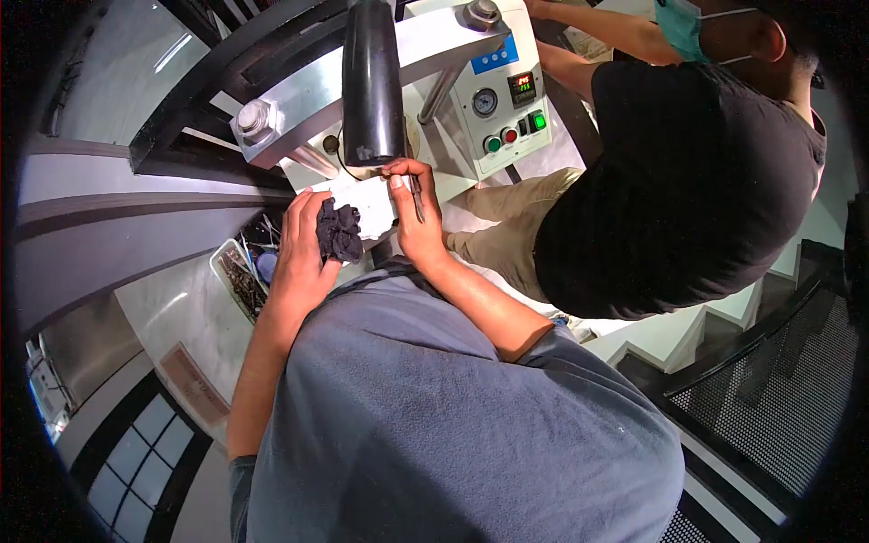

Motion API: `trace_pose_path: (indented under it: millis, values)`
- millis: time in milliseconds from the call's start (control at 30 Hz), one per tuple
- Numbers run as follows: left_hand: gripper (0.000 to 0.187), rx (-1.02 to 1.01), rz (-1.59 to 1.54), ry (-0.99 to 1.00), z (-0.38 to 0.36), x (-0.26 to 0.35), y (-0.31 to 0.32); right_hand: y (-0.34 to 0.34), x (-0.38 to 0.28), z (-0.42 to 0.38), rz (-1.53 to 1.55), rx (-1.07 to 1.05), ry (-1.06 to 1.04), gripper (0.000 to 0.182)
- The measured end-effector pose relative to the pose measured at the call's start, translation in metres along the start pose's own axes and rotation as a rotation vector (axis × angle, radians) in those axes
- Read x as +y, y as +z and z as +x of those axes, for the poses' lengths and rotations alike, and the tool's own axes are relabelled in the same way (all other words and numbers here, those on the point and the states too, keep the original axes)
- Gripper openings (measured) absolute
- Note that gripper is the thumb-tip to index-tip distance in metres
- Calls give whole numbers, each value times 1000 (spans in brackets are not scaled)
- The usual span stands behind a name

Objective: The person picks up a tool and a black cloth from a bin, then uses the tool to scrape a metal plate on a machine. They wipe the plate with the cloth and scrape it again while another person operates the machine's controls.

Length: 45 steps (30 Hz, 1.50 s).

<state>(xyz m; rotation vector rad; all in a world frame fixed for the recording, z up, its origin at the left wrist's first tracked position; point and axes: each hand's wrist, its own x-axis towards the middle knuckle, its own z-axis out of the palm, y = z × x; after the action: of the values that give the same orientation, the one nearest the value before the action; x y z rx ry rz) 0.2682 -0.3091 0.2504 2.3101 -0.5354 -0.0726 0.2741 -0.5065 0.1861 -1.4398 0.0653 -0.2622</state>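
Head view: the left hand (pixel 303 242) is curled, its fingers and thumb around a bunched black cloth (pixel 340 233). Just beside the cloth lies a bright white piece (pixel 371 204), between the two hands; glare hides what it is made of. At its other edge the right hand (pixel 416 210) is mostly closed, with a slim dark tool (pixel 417 196) between thumb and fingers; its exact kind is too small to tell.

Right above the hands hangs a black cylinder (pixel 372 86), in front of a thick metal bar (pixel 308 98) with a large bolt (pixel 254 119) at one end. Beyond stands a panel (pixel 468 83) with a gauge (pixel 484 101), a lit display (pixel 522 88) and green and red buttons. Near the left forearm, a white-rimmed basket (pixel 215 264) full of small brown bits (pixel 241 288) sits on the table (pixel 172 306), with a flat brown board (pixel 193 383) farther along. At right, a masked co-worker (pixel 688 190) in a black shirt leans forward, arms stretched out past the panel.
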Motion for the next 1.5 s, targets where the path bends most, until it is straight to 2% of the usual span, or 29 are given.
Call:
trace_pose_path:
  millis: [733,900,1100,1200,1233,1300,1333,1433,1500]
  values:
    - [85,-3,-27,-30,-1,3,-2,0,1,2,13,-18,-33,18]
    - [79,-38,10,-89,1,3,-5,-1,-5,1,46,-22,24,18]
    - [72,14,-5,-132,-6,-1,-5,-2,-13,1,27,-64,97,18]
    - [70,21,-33,-148,-13,-2,-7,-8,-18,-1,-86,-64,78,29]
    - [70,29,-35,-157,-15,0,-8,-10,-14,0,41,-46,144,34]
    - [70,33,-26,-192,-20,4,-10,-20,-17,6,-7,12,223,37]
    - [70,38,-29,-203,-22,3,-10,-27,-12,12,-4,-25,231,38]
    - [70,29,-15,-191,-22,0,-8,-39,-6,25,-95,-94,216,29]
    - [70,8,-51,-236,-21,0,-10,-42,-15,33,-263,-125,265,23]
